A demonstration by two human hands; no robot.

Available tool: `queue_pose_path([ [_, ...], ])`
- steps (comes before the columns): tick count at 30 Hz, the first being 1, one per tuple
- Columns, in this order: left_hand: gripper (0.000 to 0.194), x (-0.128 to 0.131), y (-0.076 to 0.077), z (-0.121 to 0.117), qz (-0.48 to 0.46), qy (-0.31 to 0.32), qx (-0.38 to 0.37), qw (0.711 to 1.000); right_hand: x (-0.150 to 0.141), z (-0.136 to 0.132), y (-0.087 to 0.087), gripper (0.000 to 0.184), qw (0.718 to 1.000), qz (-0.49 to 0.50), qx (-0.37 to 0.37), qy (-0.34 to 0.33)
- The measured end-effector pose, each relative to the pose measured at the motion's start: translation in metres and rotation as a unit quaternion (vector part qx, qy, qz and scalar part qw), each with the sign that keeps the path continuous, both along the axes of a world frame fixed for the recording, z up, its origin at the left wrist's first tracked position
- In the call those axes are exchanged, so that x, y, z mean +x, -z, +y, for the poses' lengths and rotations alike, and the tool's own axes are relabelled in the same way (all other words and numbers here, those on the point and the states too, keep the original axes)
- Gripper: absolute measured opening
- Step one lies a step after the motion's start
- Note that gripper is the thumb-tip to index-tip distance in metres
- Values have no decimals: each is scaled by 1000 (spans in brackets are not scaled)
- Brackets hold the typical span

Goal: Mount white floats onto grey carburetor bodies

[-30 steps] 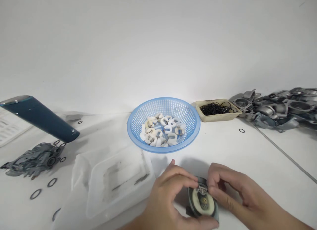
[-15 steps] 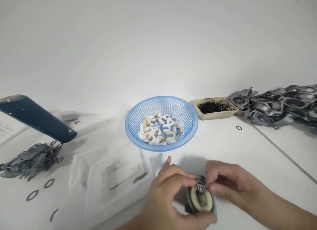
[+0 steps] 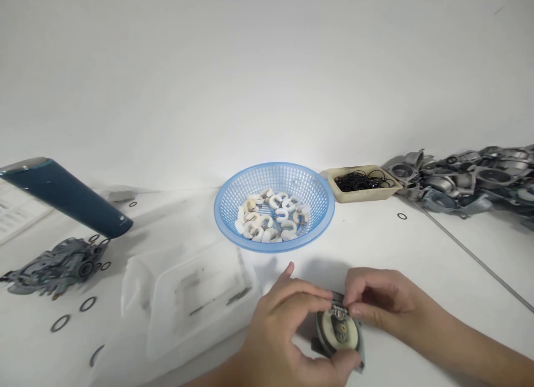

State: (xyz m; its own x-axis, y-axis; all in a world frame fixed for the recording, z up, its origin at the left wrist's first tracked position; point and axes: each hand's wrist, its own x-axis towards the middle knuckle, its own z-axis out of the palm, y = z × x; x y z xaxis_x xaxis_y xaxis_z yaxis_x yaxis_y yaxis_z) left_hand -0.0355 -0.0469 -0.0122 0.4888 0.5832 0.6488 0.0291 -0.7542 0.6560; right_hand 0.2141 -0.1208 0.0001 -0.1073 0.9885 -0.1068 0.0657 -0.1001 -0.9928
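My left hand (image 3: 287, 331) is closed around a grey metal carburetor body (image 3: 361, 358), fingers at its top edge and thumb at its lower edge. Set into the body's open face is a cream-white float (image 3: 351, 332) around brass-coloured jets. My right hand (image 3: 375, 298) pinches at the upper right rim, beside the float's metal hinge. Whatever lies between its fingertips is too small or hidden to name.
A blue basket (image 3: 221, 223) holds white floats. Behind it stands a tray (image 3: 359, 196) of black O-rings. Metal bowls (image 3: 459, 181) are piled at right. At left are a clear plastic container (image 3: 158, 326), a dark blue post (image 3: 70, 198), a carburetor (image 3: 54, 267) and loose rings (image 3: 60, 323).
My right hand's fingertips have shifted slightly left and closer to the float's hinge. The left hand keeps its hold on the carburetor body. The whole view has moved slightly.
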Motion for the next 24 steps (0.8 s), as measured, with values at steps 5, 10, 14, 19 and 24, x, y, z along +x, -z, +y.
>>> queue_pose_path([
  [5, 70, 1, 0, -2, -4, 7, -15, 1000, 0, 0, -2, 44, 1000, -14, 0, -9],
  [10, 74, 1, 1, -2, -3, 5, -27, 1000, 0, -1, -8, 45, 1000, -25, 2, -16],
  [14, 73, 0, 2, -2, 9, 7, -19, 1000, -1, 0, -8, 46, 999, -31, -4, -19],
  [19, 73, 0, 3, -1, 10, 9, -20, 1000, -1, 0, -3, 44, 1000, -21, 0, -13],
  [24, 73, -2, 3, 1, 9, 24, -31, 999, -1, -1, -4, 47, 999, -29, 5, -21],
])
